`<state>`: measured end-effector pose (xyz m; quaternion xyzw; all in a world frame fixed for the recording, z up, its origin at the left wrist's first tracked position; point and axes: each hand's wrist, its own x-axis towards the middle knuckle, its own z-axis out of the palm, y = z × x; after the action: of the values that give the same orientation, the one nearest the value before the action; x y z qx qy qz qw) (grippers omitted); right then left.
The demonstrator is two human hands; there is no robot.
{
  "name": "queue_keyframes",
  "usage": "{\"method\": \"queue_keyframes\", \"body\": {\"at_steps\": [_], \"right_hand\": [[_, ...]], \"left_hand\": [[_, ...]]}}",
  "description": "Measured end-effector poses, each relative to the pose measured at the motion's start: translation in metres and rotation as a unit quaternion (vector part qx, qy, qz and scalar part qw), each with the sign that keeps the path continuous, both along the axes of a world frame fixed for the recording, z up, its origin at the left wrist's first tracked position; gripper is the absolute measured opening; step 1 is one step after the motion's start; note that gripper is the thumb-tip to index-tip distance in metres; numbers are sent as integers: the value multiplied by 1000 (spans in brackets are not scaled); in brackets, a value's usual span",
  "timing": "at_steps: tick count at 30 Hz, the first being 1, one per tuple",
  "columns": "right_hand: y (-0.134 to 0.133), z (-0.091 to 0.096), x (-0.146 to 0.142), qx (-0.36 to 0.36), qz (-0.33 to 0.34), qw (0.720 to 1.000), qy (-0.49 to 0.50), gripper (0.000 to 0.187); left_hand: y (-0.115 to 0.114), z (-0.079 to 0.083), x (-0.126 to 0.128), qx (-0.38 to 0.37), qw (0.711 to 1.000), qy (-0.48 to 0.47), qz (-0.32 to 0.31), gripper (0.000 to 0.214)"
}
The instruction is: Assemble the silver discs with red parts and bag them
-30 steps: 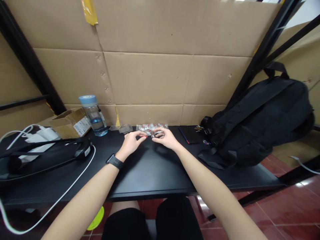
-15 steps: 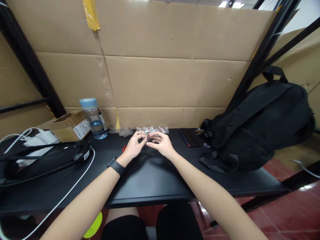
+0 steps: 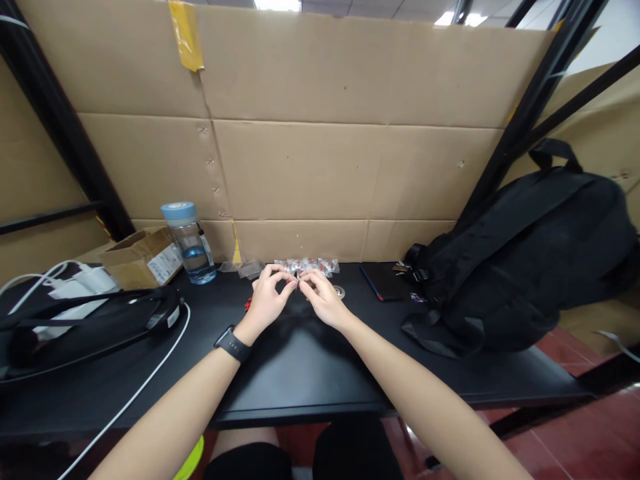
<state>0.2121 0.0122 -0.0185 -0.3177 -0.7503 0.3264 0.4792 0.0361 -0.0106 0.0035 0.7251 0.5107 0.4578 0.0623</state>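
My left hand and my right hand meet fingertip to fingertip above the black table, pinching a tiny piece between them that is too small to name. Just behind the fingers lies a row of small clear packets with red and white bits. A small red piece lies on the table by my left hand, and a small round metal part lies by my right hand. A black watch is on my left wrist.
A water bottle and an open cardboard box stand at the back left, beside a black bag with white cables. A dark phone and a large black backpack lie to the right. Cardboard panels wall the back.
My hands have left the packets and drawn together nearer to me, pinching a small piece. A round metal part now shows on the table by my right hand. The camera tilted up slightly.
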Motion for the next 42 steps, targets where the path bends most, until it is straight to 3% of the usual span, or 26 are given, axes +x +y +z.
{"method": "queue_keyframes", "body": {"at_steps": [7,11,16,21,26,29,32,35,42], "right_hand": [[-4,11,6,11,-18,999,-32,22],[0,13,13,61,-22,995,-73,16],[12,6,21,55,-5,992,-115,13],[24,0,34,66,-15,966,-248,13],[32,3,62,28,-133,909,-393,31],[37,7,79,-11,-171,881,-441,33],[41,10,88,-61,-164,875,-452,26],[40,12,89,-72,-183,865,-462,33],[28,19,79,-63,-207,866,-450,45]], "left_hand": [[5,-5,0,13,997,-23,-67,13],[10,-12,-2,0,992,-53,-110,29],[13,-23,-4,-67,977,80,-185,34],[21,-15,-25,-74,979,157,-107,32],[39,-2,-83,-131,967,220,2,23],[44,0,-107,-190,953,235,13,16],[44,-1,-111,-235,942,241,-5,14],[42,-1,-103,-254,936,245,-4,16],[36,6,-103,-186,946,266,21,22]]}}
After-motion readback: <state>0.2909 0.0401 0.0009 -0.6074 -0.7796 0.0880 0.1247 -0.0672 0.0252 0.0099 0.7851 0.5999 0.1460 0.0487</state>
